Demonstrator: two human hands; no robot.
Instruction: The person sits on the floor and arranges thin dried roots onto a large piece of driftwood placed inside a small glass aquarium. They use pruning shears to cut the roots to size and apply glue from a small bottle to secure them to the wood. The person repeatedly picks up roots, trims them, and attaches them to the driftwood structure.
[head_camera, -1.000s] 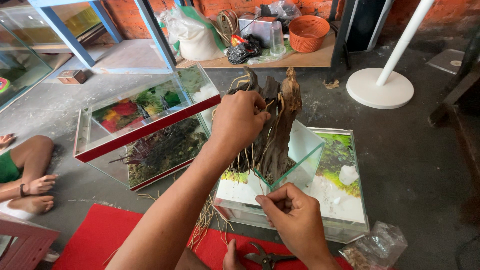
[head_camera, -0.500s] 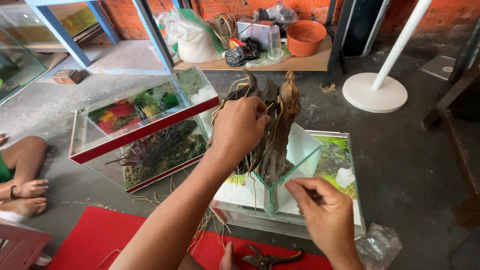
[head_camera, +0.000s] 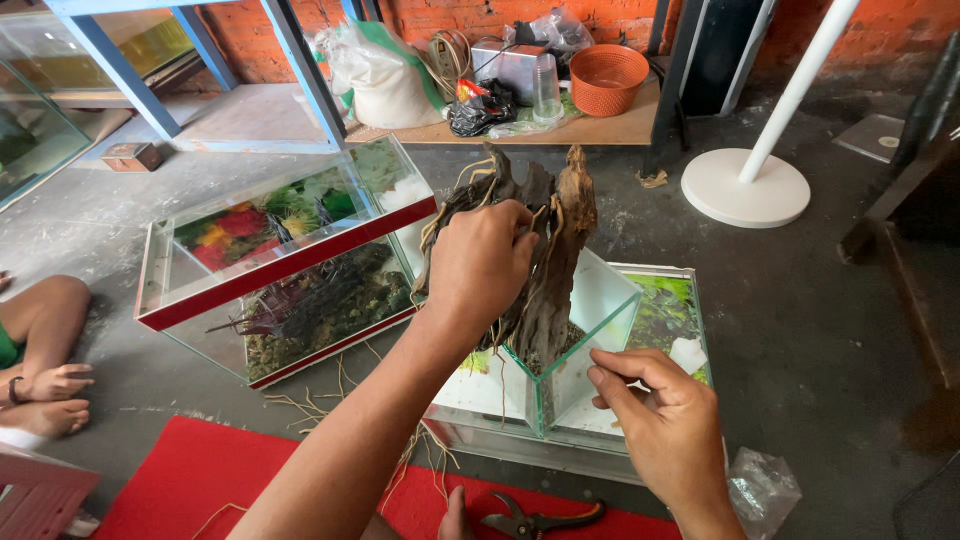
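Driftwood (head_camera: 545, 270) stands tall, pointing up, its bottom inside the small glass tank (head_camera: 570, 400). It is dark brown, bumpy, with thin roots hanging. Left hand (head_camera: 480, 262) fingers squeeze it tight. Right hand (head_camera: 660, 430) fingers pinch together beside the tank glass.

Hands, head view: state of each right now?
Left hand: closed around the driftwood.
Right hand: fingers curled by the glass tank; grip cannot be told.
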